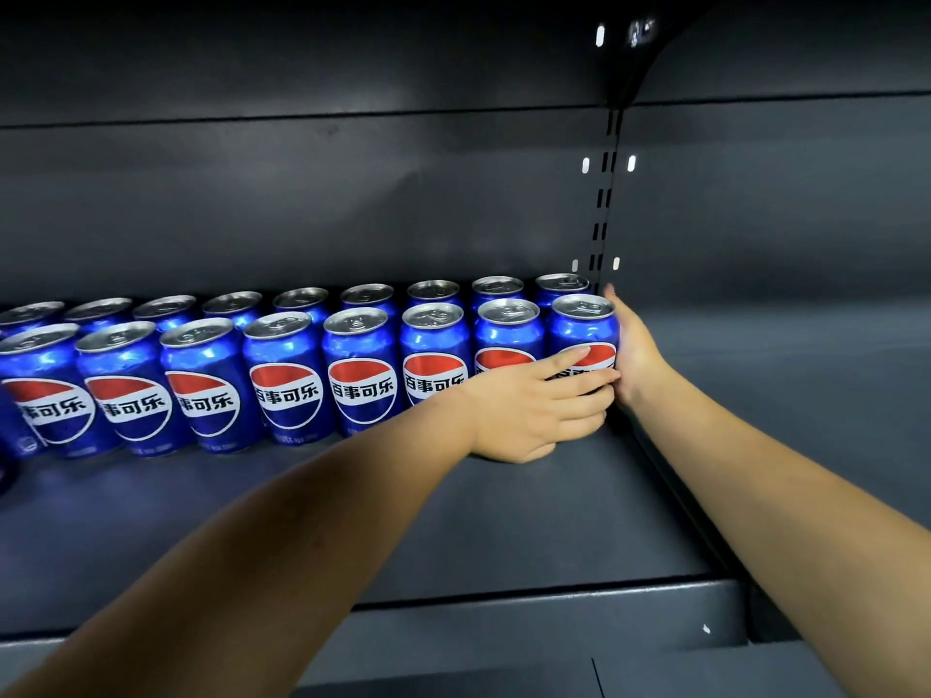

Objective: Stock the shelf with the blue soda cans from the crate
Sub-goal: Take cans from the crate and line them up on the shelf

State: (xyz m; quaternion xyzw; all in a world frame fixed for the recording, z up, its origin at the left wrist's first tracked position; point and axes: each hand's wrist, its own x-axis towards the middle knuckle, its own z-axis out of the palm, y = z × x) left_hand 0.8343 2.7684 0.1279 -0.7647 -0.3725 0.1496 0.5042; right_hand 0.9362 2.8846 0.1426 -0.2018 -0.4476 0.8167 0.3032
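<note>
Gleaming blue can (583, 331) — both hands, left (534, 405), right (636, 352), matte shelf (504, 521)

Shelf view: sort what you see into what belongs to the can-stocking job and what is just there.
Part of the job:
- end can, front row's right end
- left hand, fingers across its front
- right hand, against its right side
- front row and back row of blue cans
- shelf

Just there:
- slotted upright
- shelf above
</note>
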